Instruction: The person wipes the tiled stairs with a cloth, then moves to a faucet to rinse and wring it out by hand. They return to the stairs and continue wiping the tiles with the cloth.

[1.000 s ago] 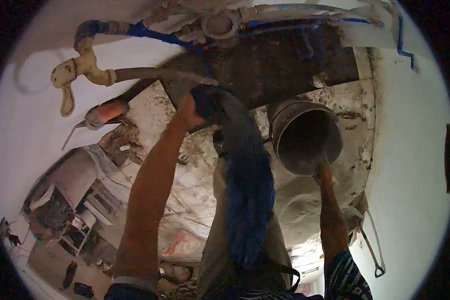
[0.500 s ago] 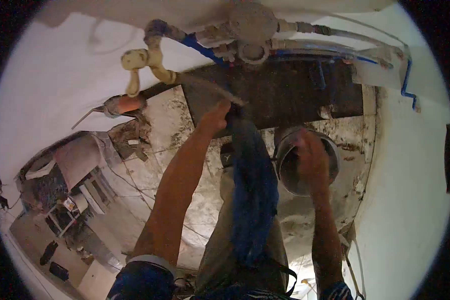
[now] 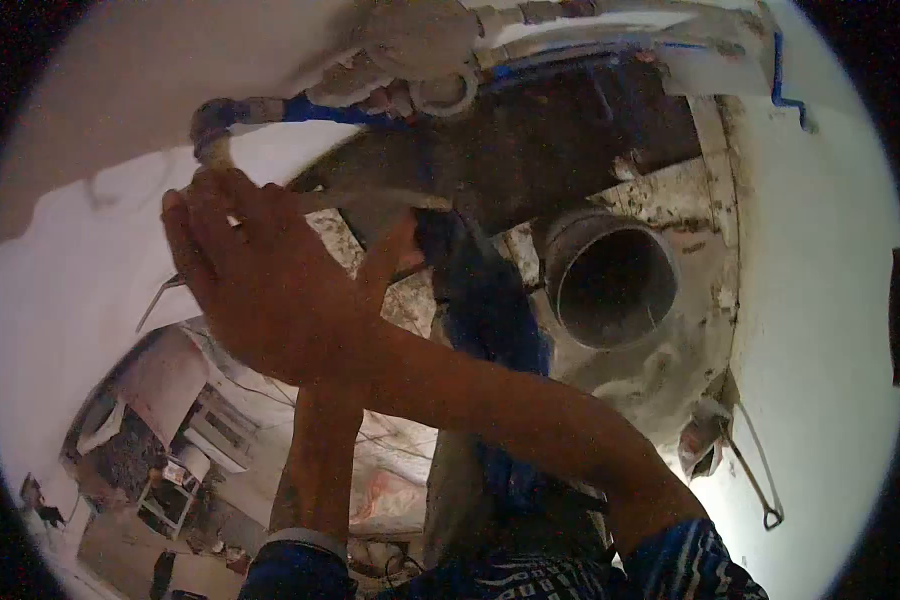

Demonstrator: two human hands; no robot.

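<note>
Our right hand [image 3: 260,285] is far left of the bucket [image 3: 553,265], over the tap [image 3: 214,150]. Its back faces us, so we cannot tell whether it grips the handle. Our left hand [image 3: 390,245], just left of the bucket, seems closed on the top of the blue cloth [image 3: 495,310], under the hose [image 3: 370,197]. The bucket stands upright and looks empty. No water shows at the hose, so we judge nothing has gone in yet.

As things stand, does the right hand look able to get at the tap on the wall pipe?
Probably yes. The right hand lies across the left forearm, right up against the tap, which it mostly hides; nothing stands between them. The left hand grips the blue cloth.
</note>
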